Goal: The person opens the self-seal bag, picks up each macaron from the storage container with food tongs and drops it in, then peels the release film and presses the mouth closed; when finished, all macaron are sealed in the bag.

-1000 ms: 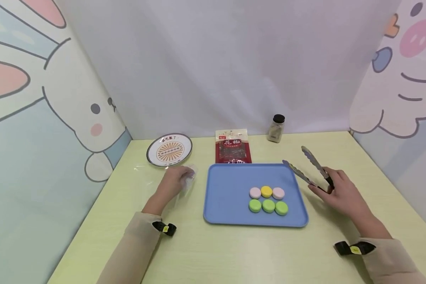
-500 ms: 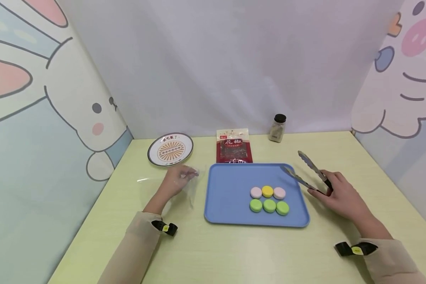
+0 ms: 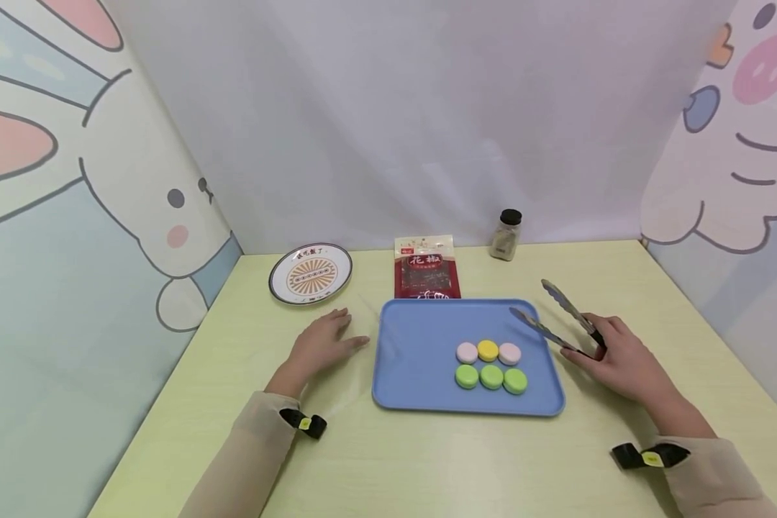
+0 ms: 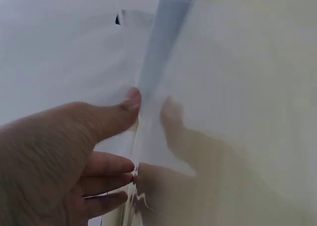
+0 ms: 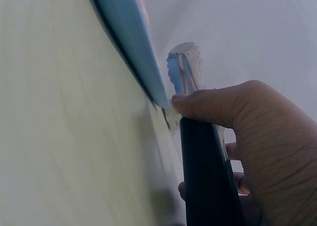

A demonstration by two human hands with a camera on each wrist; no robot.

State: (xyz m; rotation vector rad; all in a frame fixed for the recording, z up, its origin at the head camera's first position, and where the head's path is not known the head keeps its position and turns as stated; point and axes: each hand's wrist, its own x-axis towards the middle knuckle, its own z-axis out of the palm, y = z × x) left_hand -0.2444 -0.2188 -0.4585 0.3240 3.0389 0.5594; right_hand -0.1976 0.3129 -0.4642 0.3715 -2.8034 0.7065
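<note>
Currently, right hand (image 3: 631, 363) grips the tongs (image 3: 573, 311) by the black handle, thumb laid along it, fingers curled behind. Tong arms stand well apart; nothing between the tips. One tip overlies the upper right part of the blue tray (image 3: 417, 345); the other hangs outside its right edge.

Left hand (image 3: 320, 349): fingers spread, thumb apart from them, left of the tray. Its fingertips lie at the edge of a clear plastic sheet (image 4: 247, 87); contact cannot be told.

On the tray's right half: two pink discs (image 3: 467, 352) flanking one yellow disc (image 3: 488, 350), above three green discs (image 3: 491, 377).
</note>
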